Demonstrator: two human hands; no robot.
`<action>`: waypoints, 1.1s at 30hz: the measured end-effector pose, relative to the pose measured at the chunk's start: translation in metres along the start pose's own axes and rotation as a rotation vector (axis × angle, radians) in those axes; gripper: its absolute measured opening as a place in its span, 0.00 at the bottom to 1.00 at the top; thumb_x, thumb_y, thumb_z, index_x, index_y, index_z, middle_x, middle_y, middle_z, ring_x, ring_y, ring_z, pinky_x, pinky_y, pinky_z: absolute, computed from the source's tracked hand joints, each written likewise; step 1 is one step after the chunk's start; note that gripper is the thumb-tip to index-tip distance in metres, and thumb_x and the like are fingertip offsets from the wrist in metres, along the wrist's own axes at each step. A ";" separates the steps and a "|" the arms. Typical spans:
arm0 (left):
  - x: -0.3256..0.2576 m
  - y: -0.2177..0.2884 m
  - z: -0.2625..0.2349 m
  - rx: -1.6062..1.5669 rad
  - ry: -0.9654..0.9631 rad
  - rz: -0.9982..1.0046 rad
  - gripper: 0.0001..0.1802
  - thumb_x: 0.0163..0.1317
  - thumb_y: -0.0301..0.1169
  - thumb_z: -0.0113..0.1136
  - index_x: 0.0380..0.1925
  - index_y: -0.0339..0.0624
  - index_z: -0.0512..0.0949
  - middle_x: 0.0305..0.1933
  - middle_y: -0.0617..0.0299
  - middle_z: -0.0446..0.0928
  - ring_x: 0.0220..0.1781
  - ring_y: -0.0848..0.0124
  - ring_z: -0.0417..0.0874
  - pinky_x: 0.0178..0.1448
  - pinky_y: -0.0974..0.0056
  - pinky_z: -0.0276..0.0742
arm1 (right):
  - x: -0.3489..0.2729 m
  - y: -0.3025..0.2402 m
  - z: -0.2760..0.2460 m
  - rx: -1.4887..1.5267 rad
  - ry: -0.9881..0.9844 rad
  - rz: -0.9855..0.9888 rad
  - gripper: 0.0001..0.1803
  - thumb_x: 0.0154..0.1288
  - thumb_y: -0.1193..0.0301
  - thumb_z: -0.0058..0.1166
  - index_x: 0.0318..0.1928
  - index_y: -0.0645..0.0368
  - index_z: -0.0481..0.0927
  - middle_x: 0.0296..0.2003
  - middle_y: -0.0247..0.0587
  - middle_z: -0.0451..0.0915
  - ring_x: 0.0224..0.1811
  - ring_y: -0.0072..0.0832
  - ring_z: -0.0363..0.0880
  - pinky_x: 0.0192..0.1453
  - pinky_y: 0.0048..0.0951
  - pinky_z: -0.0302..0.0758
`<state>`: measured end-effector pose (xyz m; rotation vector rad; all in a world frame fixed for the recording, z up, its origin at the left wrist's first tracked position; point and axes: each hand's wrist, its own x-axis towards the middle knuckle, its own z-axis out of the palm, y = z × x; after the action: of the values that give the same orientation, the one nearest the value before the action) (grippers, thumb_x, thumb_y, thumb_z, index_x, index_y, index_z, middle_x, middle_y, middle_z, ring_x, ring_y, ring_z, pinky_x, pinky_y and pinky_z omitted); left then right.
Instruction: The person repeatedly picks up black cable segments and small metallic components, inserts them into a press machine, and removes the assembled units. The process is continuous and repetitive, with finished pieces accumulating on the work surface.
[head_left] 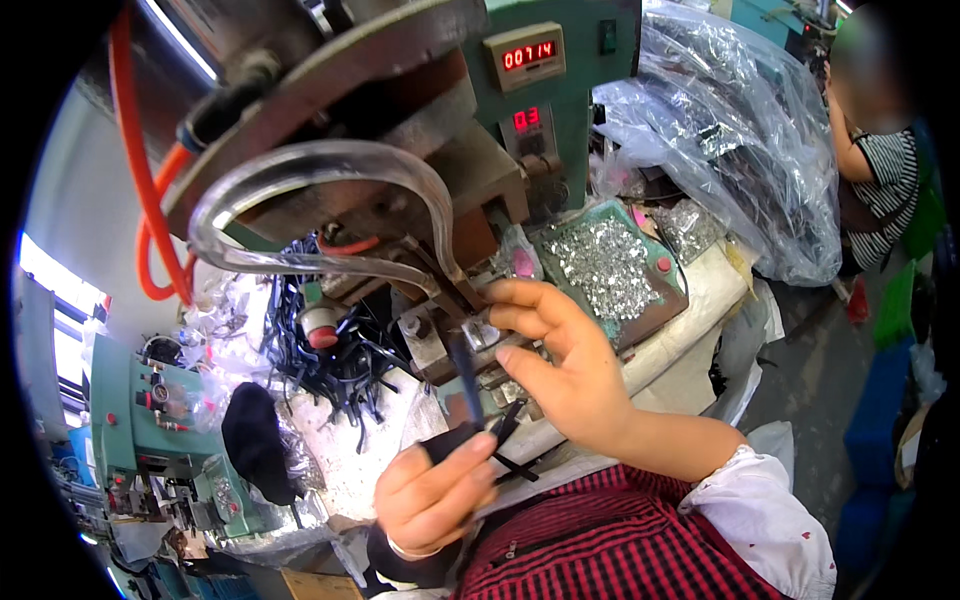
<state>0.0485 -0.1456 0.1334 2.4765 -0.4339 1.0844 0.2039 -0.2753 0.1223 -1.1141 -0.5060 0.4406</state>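
My left hand (435, 495) is closed on a narrow black strap (466, 375), pinched between thumb and fingers. From there the strap runs up to the small metal die (480, 333) of a press. Beside that die is my right hand (570, 365), its thumb and index finger apart at the right edge; no object shows between them. More black strap ends (515, 460) hang by my left hand. Left of the die lies a tangled heap of black straps (330, 350). A green tray (560, 240) full of small shiny metal pieces (610, 270) stands to the right.
The green press body (570, 120) with red lit displays rises ahead. A clear bent tube (320, 160) loops above the die, and orange hoses (140, 150) hang at left. Clear plastic sheeting (720, 140) covers things at back right. Another person (880, 170) is at far right.
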 end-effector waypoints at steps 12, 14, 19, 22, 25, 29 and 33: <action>0.021 -0.015 0.042 -0.043 -0.030 0.115 0.17 0.51 0.30 0.75 0.41 0.39 0.84 0.49 0.53 0.87 0.26 0.69 0.74 0.29 0.67 0.71 | 0.027 0.056 -0.146 -1.364 0.344 -0.488 0.07 0.53 0.74 0.68 0.34 0.59 0.86 0.50 0.51 0.83 0.64 0.49 0.75 0.63 0.46 0.74; 0.022 -0.016 0.039 -0.064 -0.039 0.103 0.17 0.49 0.26 0.74 0.41 0.39 0.84 0.48 0.52 0.87 0.25 0.68 0.75 0.28 0.67 0.71 | 0.035 0.056 -0.145 -1.223 0.382 -0.468 0.06 0.54 0.73 0.68 0.32 0.60 0.86 0.45 0.49 0.85 0.60 0.46 0.79 0.65 0.44 0.74; 0.024 -0.015 0.038 -0.108 -0.031 0.083 0.17 0.49 0.23 0.74 0.41 0.39 0.85 0.48 0.51 0.88 0.24 0.69 0.75 0.29 0.67 0.71 | 0.030 0.062 -0.147 -1.364 0.313 -0.387 0.11 0.55 0.68 0.70 0.37 0.59 0.86 0.58 0.55 0.79 0.69 0.51 0.69 0.65 0.48 0.72; 0.020 -0.010 0.041 -0.089 0.004 0.064 0.16 0.50 0.23 0.72 0.42 0.38 0.85 0.48 0.52 0.87 0.25 0.68 0.75 0.30 0.66 0.72 | 0.030 0.065 -0.129 -1.502 0.266 -0.246 0.12 0.54 0.69 0.70 0.38 0.58 0.84 0.65 0.55 0.72 0.75 0.51 0.61 0.63 0.56 0.71; 0.001 0.003 0.028 0.044 -0.042 -0.016 0.17 0.53 0.25 0.71 0.45 0.40 0.85 0.52 0.52 0.86 0.28 0.69 0.77 0.32 0.67 0.74 | 0.033 0.069 -0.126 -1.501 0.292 -0.354 0.10 0.53 0.72 0.68 0.37 0.58 0.83 0.58 0.53 0.79 0.71 0.50 0.69 0.61 0.50 0.74; -0.039 0.002 -0.008 0.350 0.062 -0.193 0.14 0.55 0.18 0.69 0.42 0.41 0.85 0.47 0.51 0.88 0.30 0.67 0.84 0.35 0.65 0.78 | 0.030 0.058 -0.128 -1.339 0.398 -0.506 0.08 0.53 0.75 0.65 0.35 0.58 0.81 0.43 0.47 0.85 0.54 0.47 0.81 0.55 0.43 0.76; -0.029 -0.035 -0.023 0.257 0.396 -0.642 0.08 0.63 0.14 0.60 0.41 0.31 0.84 0.39 0.53 0.85 0.36 0.68 0.84 0.43 0.67 0.78 | 0.032 0.051 -0.130 -1.104 0.404 -0.410 0.06 0.57 0.76 0.64 0.35 0.60 0.81 0.34 0.43 0.84 0.39 0.41 0.82 0.47 0.39 0.75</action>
<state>0.0304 -0.1003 0.1176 2.2490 0.6097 1.3386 0.3018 -0.3325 0.0352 -2.0316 -0.6058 -0.5066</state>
